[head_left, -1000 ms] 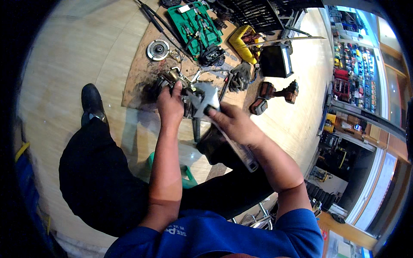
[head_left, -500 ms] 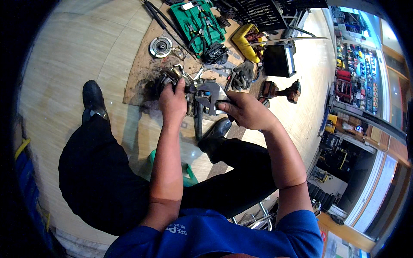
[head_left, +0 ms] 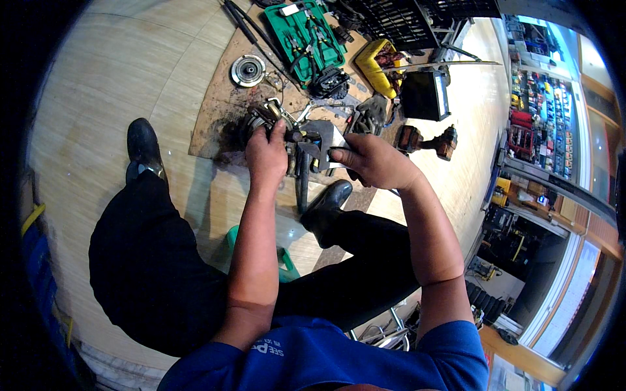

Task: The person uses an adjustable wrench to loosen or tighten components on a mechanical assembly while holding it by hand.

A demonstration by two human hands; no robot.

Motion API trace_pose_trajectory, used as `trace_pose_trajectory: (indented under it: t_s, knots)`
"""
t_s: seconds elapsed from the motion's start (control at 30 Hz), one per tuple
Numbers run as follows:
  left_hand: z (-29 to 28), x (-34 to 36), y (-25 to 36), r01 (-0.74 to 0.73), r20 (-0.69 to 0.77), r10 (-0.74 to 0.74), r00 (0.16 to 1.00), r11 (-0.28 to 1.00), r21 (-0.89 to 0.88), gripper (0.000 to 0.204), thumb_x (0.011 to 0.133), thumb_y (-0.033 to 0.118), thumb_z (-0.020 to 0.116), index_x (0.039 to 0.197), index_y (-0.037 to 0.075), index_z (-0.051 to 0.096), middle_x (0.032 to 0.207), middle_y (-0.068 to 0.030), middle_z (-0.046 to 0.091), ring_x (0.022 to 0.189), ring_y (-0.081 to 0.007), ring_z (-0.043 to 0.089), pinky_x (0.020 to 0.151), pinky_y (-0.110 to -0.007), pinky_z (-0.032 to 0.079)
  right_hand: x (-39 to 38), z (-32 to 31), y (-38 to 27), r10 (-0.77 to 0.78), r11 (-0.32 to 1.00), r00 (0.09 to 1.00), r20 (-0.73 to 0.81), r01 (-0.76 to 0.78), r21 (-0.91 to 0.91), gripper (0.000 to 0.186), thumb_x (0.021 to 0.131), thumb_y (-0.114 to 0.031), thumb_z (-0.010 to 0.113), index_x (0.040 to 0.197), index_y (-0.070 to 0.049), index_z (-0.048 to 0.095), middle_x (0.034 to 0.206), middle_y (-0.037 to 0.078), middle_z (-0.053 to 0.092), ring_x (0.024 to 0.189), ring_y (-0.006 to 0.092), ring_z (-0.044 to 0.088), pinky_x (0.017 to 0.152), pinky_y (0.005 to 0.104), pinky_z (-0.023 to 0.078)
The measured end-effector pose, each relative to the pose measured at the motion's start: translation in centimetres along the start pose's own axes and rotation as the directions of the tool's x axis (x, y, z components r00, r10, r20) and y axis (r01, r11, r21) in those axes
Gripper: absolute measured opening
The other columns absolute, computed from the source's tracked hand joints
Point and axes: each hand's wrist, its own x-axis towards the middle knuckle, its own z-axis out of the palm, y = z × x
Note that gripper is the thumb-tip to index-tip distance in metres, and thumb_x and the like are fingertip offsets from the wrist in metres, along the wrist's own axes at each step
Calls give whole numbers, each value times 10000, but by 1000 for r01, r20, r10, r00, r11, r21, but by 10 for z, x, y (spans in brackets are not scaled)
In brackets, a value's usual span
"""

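Observation:
My left hand [head_left: 267,154] is closed on a greasy metal machine part [head_left: 257,120], thumb pressed along its top near a shiny bracket. A short dark cylinder of the part points toward my right hand. In my right hand [head_left: 381,161] is a flat grey tool with a C-shaped jaw [head_left: 315,130], thumb lying on its silver plate. The jaw sits around or just beside the end of the part; which of the two I cannot tell. Below it a dark bar [head_left: 302,182] hangs down beside my shoe.
On the stained cardboard [head_left: 218,104] beyond my hands lie a round metal disc [head_left: 248,70], a green tool case [head_left: 301,32] with pliers, a yellow bin [head_left: 370,62], dark gloves [head_left: 370,114] and wrenches. A cordless drill [head_left: 443,140] and black box [head_left: 424,96] lie right. A green stool [head_left: 287,266] shows below.
The grey jaw has turned slightly and shifted at the part's end, and a blue spot inside it no longer shows. Both hands keep their grip. The whole view has shifted a little.

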Motion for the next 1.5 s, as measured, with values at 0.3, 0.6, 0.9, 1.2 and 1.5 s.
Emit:
trace_pose_trajectory:
  t_s: [0.3,0.6,0.9,1.2,1.5]
  knots:
    - [1,2,-6,-17,3,17,1000,1000,-23,384,928,345,633,977,-35,650,889,-272,667,876,-451,635,770,-474,475,2,-1,-1,18,999,999,45,-19,37,413,966,-391,573,938,20,610,688,164,623,650,282,639,603,420,467]
    - [-1,-1,2,10,13,-10,1000,1000,-29,375,929,333,630,980,-38,653,889,-262,675,871,-440,641,773,-468,477,4,-4,6,-62,997,998,11,63,-46,356,971,-340,577,957,15,603,703,161,615,663,274,614,619,402,467]
    - [-3,-1,4,-26,16,26,1000,999,-25,378,936,328,616,1003,-42,649,929,-264,676,906,-426,646,789,-459,479,18,-17,7,-132,964,990,57,142,-225,364,976,-342,573,930,19,581,695,163,587,655,265,571,642,409,443]
    - [-6,-1,4,-24,24,24,999,999,35,402,933,353,615,1023,-37,647,934,-272,674,917,-448,637,797,-476,481,29,-26,11,-123,979,983,139,143,-145,408,965,-385,583,970,23,600,729,169,617,680,262,581,651,398,451]
    - [-5,2,-2,-59,34,59,998,998,1,378,940,350,603,1045,-10,654,943,-257,679,912,-448,637,788,-474,483,40,-28,10,-153,962,975,162,184,-203,471,925,-445,623,1000,20,634,787,187,641,727,277,597,692,409,472]
